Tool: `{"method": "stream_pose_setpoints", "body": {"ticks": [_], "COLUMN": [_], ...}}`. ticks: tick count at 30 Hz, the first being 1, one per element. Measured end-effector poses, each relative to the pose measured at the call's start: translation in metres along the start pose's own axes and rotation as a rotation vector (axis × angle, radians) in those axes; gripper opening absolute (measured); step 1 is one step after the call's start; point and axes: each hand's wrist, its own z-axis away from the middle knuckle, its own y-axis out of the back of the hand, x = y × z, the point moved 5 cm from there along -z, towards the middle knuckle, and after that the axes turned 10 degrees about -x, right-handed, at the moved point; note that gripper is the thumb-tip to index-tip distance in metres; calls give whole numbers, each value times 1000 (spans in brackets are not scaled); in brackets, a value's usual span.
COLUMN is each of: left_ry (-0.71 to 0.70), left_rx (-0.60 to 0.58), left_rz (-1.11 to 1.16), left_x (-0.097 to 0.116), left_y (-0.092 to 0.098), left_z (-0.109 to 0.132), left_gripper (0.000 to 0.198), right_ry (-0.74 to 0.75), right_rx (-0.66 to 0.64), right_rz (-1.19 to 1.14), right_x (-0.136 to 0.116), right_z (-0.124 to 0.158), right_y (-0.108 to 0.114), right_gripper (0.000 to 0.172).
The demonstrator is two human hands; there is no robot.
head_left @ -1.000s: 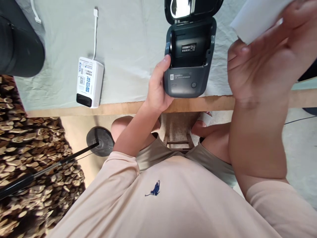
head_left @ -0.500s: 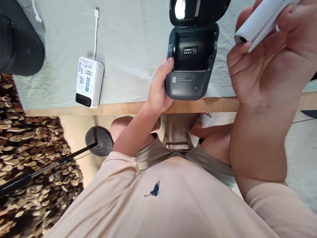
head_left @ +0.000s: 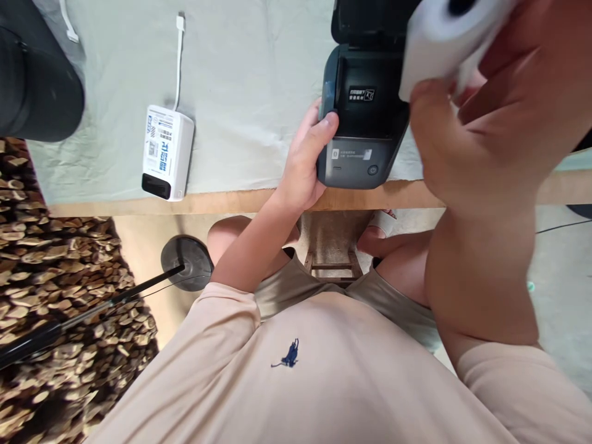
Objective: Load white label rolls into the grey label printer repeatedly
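Observation:
A dark label printer [head_left: 351, 160] is tilted above the table's front edge, its lid [head_left: 370, 21] raised and its paper bay exposed. My left hand [head_left: 305, 160] grips the printer's left side, thumb on the rim of the bay. A white paper roll [head_left: 430, 46] with a dark core hole is in my right hand [head_left: 485, 123], fingers curled around it, close over the printer's right side. The roll covers part of the bay and the lid. My right fingers are slightly blurred.
A white power bank [head_left: 164, 154] with a short white cable [head_left: 178, 61] lies left on the cloth-covered table [head_left: 250, 80]. A black cylindrical object [head_left: 37, 80] stands at the far left. Below are a stand with a round base [head_left: 185, 262] and stacked firewood [head_left: 55, 259].
My right hand has brought the paper roll left to the printer, turning it so the core end shows. The printer has shifted slightly right in my left hand.

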Motion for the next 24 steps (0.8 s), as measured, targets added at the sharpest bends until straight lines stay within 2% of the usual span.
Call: {"method": "stream_pose_setpoints", "body": {"ticks": [3,5,8,11,13,16,18,22,24], "left_ry": [-24,-54,-69,-62,-51,-18,-2,-17,3], "left_rx": [5,13,30,46,49,13,-12,14,20], "left_rz": [-54,-34,-1,-7,-9,-3,5,57,68], "left_x": [0,1,1,1,0,-1,0,3,3], "left_y": [-1,-3,-6,-4,-2,-2,-2,-1,1], "left_z": [1,2,3,3,3,1,0,-2,-1], "left_gripper": [20,19,19,17,17,18,17,26,21], "right_ry": [106,99,69,59,80,137,191,288,311], "right_rx": [-16,-80,-105,-109,-73,15,27,-94,-149], "right_rz": [563,704,758,768,751,718,698,689,705], "right_x": [-10,-10,-7,1,4,4,1,-6,-7], "right_z": [0,-1,-2,-4,-5,-4,-3,1,2], "right_y": [-1,-4,-7,-13,-14,-12,-12,-18,-21], "right_gripper": [43,43,39,27,22,22,22,18,17]}}
